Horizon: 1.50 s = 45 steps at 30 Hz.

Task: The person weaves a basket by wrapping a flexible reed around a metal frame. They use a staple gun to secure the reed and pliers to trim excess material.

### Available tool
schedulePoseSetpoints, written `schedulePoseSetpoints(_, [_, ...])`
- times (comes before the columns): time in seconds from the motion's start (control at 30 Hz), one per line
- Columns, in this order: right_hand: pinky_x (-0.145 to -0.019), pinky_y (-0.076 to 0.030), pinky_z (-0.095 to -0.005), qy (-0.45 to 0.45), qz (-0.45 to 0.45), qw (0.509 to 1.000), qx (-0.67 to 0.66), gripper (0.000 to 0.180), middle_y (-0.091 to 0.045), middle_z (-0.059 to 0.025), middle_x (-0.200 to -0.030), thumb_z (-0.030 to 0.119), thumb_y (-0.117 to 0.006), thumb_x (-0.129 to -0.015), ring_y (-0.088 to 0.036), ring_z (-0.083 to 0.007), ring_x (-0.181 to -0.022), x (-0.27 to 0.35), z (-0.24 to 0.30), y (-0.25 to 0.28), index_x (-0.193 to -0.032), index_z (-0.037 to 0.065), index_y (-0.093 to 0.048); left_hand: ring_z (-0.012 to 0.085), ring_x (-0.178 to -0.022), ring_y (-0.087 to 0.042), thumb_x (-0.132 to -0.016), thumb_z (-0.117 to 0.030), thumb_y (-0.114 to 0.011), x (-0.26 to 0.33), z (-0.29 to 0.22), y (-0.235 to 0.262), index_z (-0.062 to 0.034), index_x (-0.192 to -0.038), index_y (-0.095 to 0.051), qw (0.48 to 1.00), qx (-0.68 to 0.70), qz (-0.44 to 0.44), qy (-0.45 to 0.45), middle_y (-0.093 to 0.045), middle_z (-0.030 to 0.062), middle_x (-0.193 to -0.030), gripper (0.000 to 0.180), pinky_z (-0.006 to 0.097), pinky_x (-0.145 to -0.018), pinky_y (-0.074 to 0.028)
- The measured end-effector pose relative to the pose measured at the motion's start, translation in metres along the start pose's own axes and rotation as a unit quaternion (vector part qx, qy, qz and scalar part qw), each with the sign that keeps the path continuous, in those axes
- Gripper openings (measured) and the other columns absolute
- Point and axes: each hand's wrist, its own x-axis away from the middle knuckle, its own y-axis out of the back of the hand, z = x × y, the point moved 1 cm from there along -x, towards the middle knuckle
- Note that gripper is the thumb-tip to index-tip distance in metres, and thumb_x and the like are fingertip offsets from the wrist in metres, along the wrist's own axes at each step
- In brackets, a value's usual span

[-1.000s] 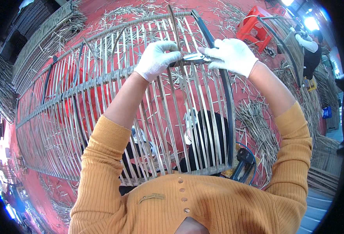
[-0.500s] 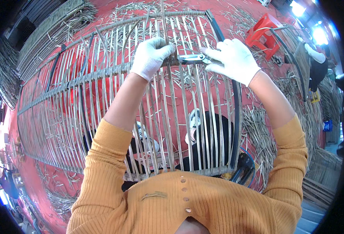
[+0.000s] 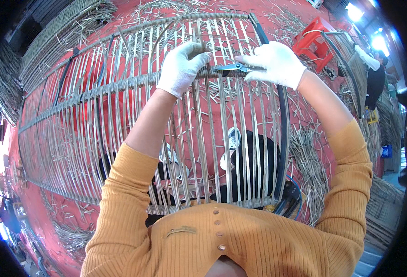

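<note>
A large frame strung with pale strips of split cane lies across my lap, its wrapped middle rail running under my hands. My left hand, in a white knit glove, is closed at this rail on a brownish cane strip, mostly hidden by the fingers. My right hand, gloved too, grips hand shears with a blade pointing left along the rail, close to my left fingertips. Whether the blades touch any cane I cannot tell.
Cut cane scraps litter the red floor, with a heap of strips at the right. A red plastic stool stands at the far right. Woven panels are stacked at the far left. A dark bar edges the frame's right side.
The long strip that stood up from my left hand past the far rail no longer shows there. My left hand has turned slightly, and the shears have shifted a little to the right.
</note>
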Motion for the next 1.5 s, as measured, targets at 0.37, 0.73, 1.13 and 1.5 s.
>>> schedulePoseSetpoints(0.37, [-0.078,-0.046,-0.0351,0.009,-0.074,0.996,0.052,0.057,-0.058,-0.0035,-0.084,0.057,-0.058,-0.090,-0.060,-0.0201,-0.085,-0.007,0.009,-0.007,-0.133,0.021,-0.061,0.0069,-0.076,-0.059,-0.093,-0.009,-0.066,0.003,0.007,0.005,0.0023,-0.093,-0.066,0.995,-0.081,0.028,-0.053,-0.065,0.0015,-0.082,0.012,0.026,-0.070,-0.051])
schedulePoseSetpoints(0.73, [-0.064,-0.049,-0.0371,-0.095,0.011,0.995,-0.005,0.051,-0.062,-0.0068,-0.076,0.054,-0.056,-0.093,-0.063,-0.0250,-0.068,-0.002,0.021,0.002,-0.132,0.022,-0.061,0.0245,-0.076,-0.063,-0.099,-0.032,-0.054,-0.003,-0.009,0.022,-0.0034,-0.098,-0.071,0.935,-0.350,-0.022,-0.051,-0.068,0.0126,-0.081,0.033,0.037,-0.074,-0.050])
schedulePoseSetpoints(1.13, [-0.076,-0.046,-0.0367,-0.009,-0.090,0.995,0.039,0.043,-0.062,-0.0042,-0.082,0.049,-0.061,-0.092,-0.063,-0.0212,-0.081,-0.031,0.035,0.007,-0.125,0.022,-0.064,0.0052,-0.072,-0.053,-0.093,-0.017,-0.069,0.009,-0.001,0.036,-0.0001,-0.089,-0.067,0.996,-0.076,0.052,-0.005,-0.061,-0.0026,-0.077,0.018,0.024,-0.068,-0.045])
schedulePoseSetpoints(1.5, [-0.070,-0.045,-0.0353,-0.055,-0.102,0.993,0.004,0.053,-0.058,-0.0042,-0.078,0.049,-0.064,-0.088,-0.058,-0.0208,-0.071,-0.033,0.037,0.005,-0.133,0.021,-0.061,0.0227,-0.069,-0.064,-0.096,-0.031,-0.060,0.000,0.008,0.048,-0.0060,-0.088,-0.074,0.886,-0.462,0.022,-0.047,-0.069,0.0079,-0.074,0.030,0.033,-0.073,-0.052])
